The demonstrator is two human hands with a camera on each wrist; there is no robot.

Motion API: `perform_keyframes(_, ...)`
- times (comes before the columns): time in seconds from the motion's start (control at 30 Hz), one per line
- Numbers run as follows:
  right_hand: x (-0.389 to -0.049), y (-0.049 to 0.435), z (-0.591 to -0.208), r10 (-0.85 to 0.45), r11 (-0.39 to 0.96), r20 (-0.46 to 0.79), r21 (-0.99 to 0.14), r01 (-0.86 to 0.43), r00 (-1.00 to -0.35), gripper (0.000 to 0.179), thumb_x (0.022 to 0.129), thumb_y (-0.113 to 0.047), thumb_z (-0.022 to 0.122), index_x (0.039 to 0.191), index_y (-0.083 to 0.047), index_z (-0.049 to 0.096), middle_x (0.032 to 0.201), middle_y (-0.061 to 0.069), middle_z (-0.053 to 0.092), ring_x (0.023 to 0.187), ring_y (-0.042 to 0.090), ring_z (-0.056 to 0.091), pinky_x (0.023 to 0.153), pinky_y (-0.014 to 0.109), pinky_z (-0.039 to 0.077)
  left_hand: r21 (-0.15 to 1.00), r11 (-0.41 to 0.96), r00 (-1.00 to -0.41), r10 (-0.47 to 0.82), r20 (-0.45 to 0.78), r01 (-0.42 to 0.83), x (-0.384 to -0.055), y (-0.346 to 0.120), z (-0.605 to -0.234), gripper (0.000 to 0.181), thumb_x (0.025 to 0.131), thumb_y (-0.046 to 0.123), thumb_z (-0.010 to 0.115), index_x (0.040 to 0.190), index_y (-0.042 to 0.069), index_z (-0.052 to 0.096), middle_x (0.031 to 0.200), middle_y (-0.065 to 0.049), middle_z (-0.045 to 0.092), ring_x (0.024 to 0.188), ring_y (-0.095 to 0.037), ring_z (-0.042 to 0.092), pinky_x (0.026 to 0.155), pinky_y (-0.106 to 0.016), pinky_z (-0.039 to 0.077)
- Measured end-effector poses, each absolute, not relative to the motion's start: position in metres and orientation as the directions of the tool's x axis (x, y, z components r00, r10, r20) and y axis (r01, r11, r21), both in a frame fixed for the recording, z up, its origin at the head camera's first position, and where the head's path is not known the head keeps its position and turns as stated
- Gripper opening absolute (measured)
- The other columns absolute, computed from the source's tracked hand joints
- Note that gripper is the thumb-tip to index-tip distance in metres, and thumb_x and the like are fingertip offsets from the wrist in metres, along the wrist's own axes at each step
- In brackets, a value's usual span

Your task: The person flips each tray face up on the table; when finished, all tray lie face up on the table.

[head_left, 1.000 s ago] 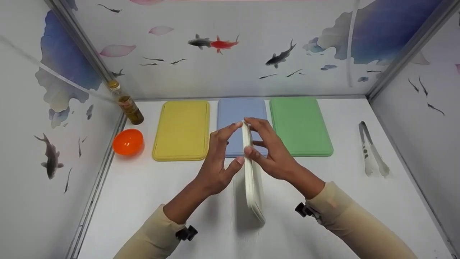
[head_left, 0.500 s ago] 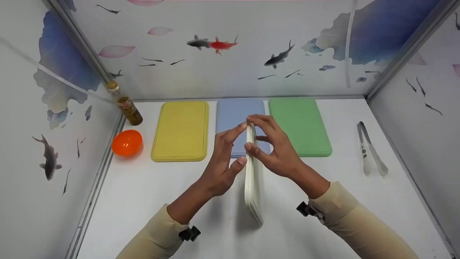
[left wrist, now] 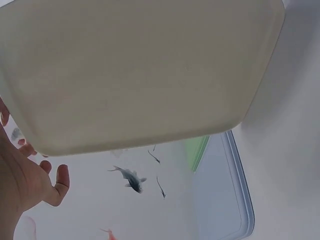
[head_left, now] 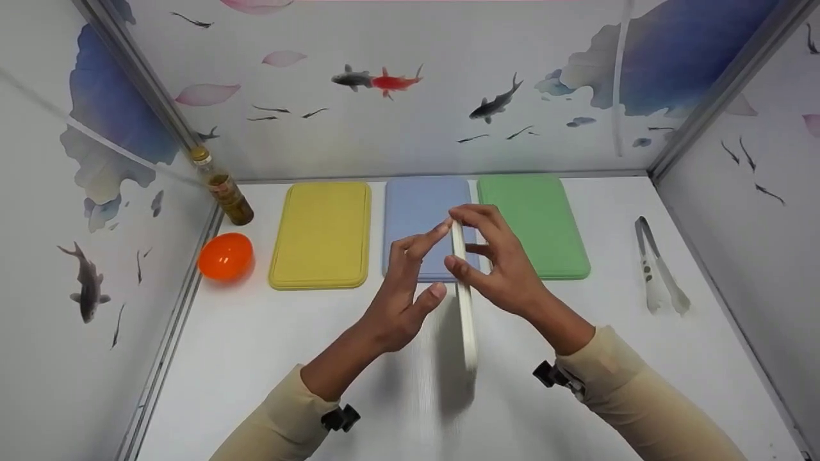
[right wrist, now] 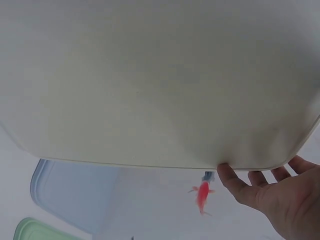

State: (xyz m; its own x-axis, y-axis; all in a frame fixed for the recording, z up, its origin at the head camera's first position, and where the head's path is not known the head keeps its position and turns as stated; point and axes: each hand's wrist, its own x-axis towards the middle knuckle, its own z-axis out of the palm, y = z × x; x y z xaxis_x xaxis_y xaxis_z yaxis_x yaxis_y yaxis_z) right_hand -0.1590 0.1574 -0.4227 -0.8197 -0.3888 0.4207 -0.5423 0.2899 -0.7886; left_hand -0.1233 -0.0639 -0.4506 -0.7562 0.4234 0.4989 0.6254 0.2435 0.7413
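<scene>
A cream-white cutting board stands on edge in front of me, seen nearly edge-on in the head view. Its broad face fills most of both wrist views. My right hand pinches the board's far upper part, thumb on the near edge and fingers at the top corner. With extended fingertips my left hand touches the far top corner from the left, its thumb apart from the board. Behind the hands lies a blue cutting board, partly covered. I cannot tell whether the cream board's lower end touches the table.
A yellow cutting board and a green one lie flat either side of the blue. At left stand an orange bowl and an oil bottle. Tongs lie at right on the white table. Printed walls enclose it.
The cream board has shifted right and turned, so its side face no longer shows and its near end sits higher in view. My left thumb has come away from it; both hands moved slightly right.
</scene>
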Motion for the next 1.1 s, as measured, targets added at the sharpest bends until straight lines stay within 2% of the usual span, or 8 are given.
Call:
perform_keyframes(0.17,-0.159,0.167,-0.423,-0.366,0.279,0.399,-0.815,-0.508,-0.841,0.066,0.097,-0.020,0.075,0.160,-0.019,0.057,0.157,0.011,0.049,0.145,0.034,0.055,0.102,0.066,0.061,0.767,0.222,-0.771,0.413,0.485,0.602,-0.125,-0.065,-0.454,0.079,0.112,0.073,0.031,0.175,0.025,0.025,0.181,0.005,0.030,0.151,-0.020,0.034,0.120,-0.061,0.037)
perform_keyframes(0.33,-0.158,0.174,-0.423,-0.359,0.287,0.382,-0.823,-0.490,-0.852,0.064,0.098,-0.021,0.074,0.160,-0.025,0.058,0.158,0.009,0.048,0.143,0.033,0.054,0.098,0.066,0.062,0.829,0.228,-0.826,0.398,0.400,0.511,-0.129,-0.065,-0.463,0.072,0.113,0.067,0.037,0.175,0.032,0.027,0.179,0.007,0.031,0.152,-0.020,0.033,0.119,-0.059,0.037)
perform_keyframes(0.47,-0.156,0.178,-0.423,-0.359,0.311,0.337,-0.836,-0.452,-0.870,0.064,0.101,-0.023,0.071,0.162,-0.030,0.055,0.157,0.008,0.049,0.141,0.036,0.056,0.094,0.065,0.063,0.916,0.240,-0.898,0.386,0.213,0.320,-0.133,-0.062,-0.476,0.061,0.116,0.049,0.047,0.173,0.033,0.032,0.174,-0.003,0.038,0.152,-0.027,0.039,0.121,-0.060,0.040)
perform_keyframes(0.57,-0.155,0.181,-0.424,-0.360,0.331,0.296,-0.846,-0.417,-0.885,0.066,0.102,-0.025,0.069,0.165,-0.032,0.051,0.158,0.008,0.049,0.140,0.041,0.058,0.089,0.064,0.065,0.955,0.269,-0.926,0.376,0.013,0.123,-0.136,-0.057,-0.489,0.060,0.115,0.040,0.050,0.172,0.028,0.033,0.171,-0.015,0.041,0.155,-0.038,0.042,0.125,-0.063,0.039)
perform_keyframes(0.7,-0.153,0.185,-0.422,-0.342,0.356,0.261,-0.854,-0.381,-0.903,0.067,0.102,-0.028,0.069,0.166,-0.033,0.048,0.161,0.008,0.048,0.139,0.044,0.062,0.083,0.063,0.066,0.943,0.323,-0.901,0.380,-0.209,-0.083,-0.136,-0.051,-0.509,0.067,0.114,0.049,0.049,0.172,0.021,0.031,0.170,-0.027,0.037,0.158,-0.048,0.040,0.126,-0.068,0.037)
perform_keyframes(0.83,-0.150,0.186,-0.418,-0.291,0.359,0.238,-0.870,-0.337,-0.927,0.068,0.099,-0.032,0.071,0.163,-0.032,0.050,0.165,0.006,0.046,0.136,0.044,0.064,0.077,0.060,0.067,0.924,0.287,-0.840,0.410,-0.356,-0.252,-0.136,-0.041,-0.531,0.075,0.113,0.057,0.050,0.173,0.017,0.028,0.170,-0.029,0.038,0.159,-0.048,0.041,0.122,-0.072,0.040)
perform_keyframes(0.97,-0.147,0.185,-0.415,-0.216,0.343,0.196,-0.902,-0.262,-0.957,0.064,0.099,-0.032,0.075,0.158,-0.028,0.052,0.164,0.004,0.047,0.132,0.042,0.066,0.069,0.052,0.068,0.903,0.239,-0.790,0.438,-0.429,-0.358,-0.132,-0.028,-0.548,0.085,0.110,0.062,0.057,0.174,0.017,0.026,0.176,-0.030,0.030,0.164,-0.049,0.035,0.120,-0.076,0.041)
perform_keyframes(1.1,-0.146,0.187,-0.411,-0.126,0.355,0.167,-0.913,-0.201,-0.978,0.049,0.102,-0.024,0.071,0.149,-0.023,0.058,0.157,0.005,0.054,0.121,0.041,0.072,0.068,0.048,0.068,0.900,0.234,-0.794,0.426,-0.434,-0.367,-0.129,-0.018,-0.558,0.090,0.105,0.064,0.065,0.174,0.018,0.028,0.177,-0.031,0.024,0.164,-0.051,0.033,0.119,-0.073,0.044)
